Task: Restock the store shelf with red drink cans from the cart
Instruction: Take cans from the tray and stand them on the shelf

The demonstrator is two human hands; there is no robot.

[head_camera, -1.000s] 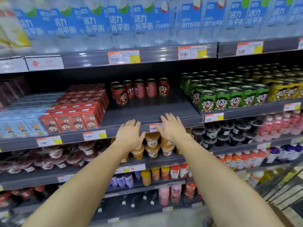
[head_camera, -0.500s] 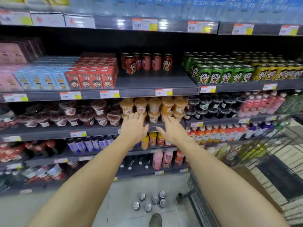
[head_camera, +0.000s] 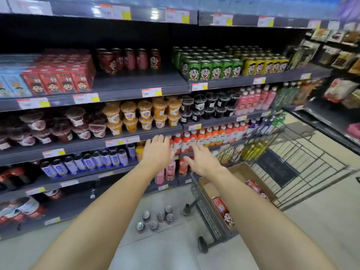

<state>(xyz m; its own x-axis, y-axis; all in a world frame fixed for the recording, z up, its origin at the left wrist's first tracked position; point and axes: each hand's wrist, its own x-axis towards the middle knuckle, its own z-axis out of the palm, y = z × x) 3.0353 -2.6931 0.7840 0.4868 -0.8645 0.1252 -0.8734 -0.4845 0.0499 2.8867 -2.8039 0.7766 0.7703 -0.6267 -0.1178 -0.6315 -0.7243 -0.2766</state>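
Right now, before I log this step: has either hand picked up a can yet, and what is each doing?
Left hand: open, fingers straight, holding nothing.
Right hand: open, fingers spread, holding nothing.

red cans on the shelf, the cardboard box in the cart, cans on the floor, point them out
red cans on the shelf [head_camera: 155,59]: head view, face label of rightmost can
cardboard box [head_camera: 236,168]: head view, far rim
cans on the floor [head_camera: 168,209]: head view, one can's top

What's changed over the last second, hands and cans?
Both hands, left hand and right hand, have come away from the can shelf's edge, empty and open, toward the cart as the view swings down and right. The red cans on the shelf are unchanged; nothing was picked up.
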